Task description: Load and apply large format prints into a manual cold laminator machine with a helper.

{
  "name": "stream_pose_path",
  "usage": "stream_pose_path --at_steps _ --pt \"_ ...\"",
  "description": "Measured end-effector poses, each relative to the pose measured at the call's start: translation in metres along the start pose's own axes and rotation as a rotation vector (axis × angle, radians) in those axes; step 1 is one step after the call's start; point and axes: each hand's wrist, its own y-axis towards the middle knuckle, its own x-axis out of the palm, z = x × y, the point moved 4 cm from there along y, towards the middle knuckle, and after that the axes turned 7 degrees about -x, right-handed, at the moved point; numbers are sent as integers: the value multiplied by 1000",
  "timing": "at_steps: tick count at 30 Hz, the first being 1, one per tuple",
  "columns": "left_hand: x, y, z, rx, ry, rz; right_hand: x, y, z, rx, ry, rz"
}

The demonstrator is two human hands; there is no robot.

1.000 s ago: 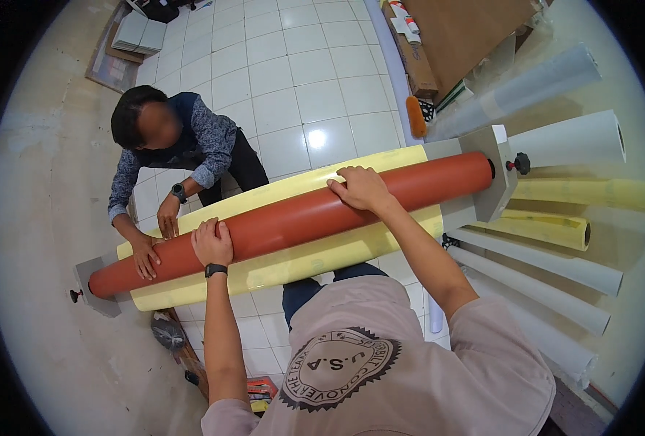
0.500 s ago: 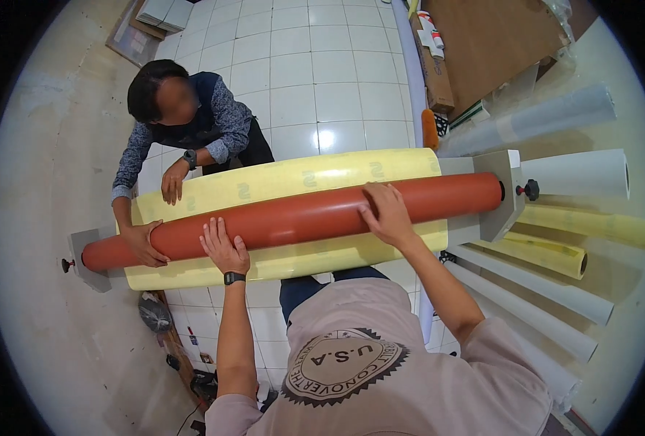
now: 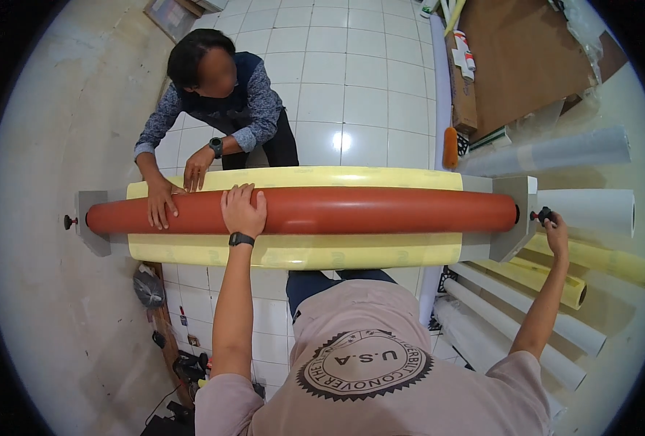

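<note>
A long red roller (image 3: 381,211) spans the view from left to right, above a yellow sheet (image 3: 359,252) that shows along both its sides. My left hand (image 3: 243,208) lies flat on the roller, left of its middle, fingers pointing away from me. At the far right, my right hand (image 3: 557,235) reaches past the grey end bracket (image 3: 524,207). Its fingers close on a black knob (image 3: 545,214) there. Across from me, a person in a patterned shirt rests one hand (image 3: 162,204) on the roller's left part; their other hand (image 3: 198,166) is near the sheet's far edge.
Several white and yellow material rolls (image 3: 555,287) lean at the right. A brown board (image 3: 522,58) stands at the back right. The left bracket (image 3: 93,240), with its own knob (image 3: 70,222), is close to the wall. Tools and a bag (image 3: 148,287) lie lower left.
My right hand has left the roller and gone to the knob at the right end. My left hand has slid slightly right on the roller. The view has shifted and turned level.
</note>
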Motion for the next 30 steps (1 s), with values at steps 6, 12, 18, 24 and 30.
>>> stream_pose_path --at_steps 6,12,18,24,30 --pt "-3 -1 -1 -31 -29 10 15 1 -24 -85 -192 162" --pt "-3 -18 -6 36 -66 152 14 -8 -45 36 -264 160" --pt "-2 -31 -8 50 -93 212 12 -10 -51 83 -319 163" --pt "-4 -27 -8 58 -94 207 10 -12 -61 173 -334 165" --pt "-6 -12 -6 21 -37 112 13 -14 -122 111 -513 332"
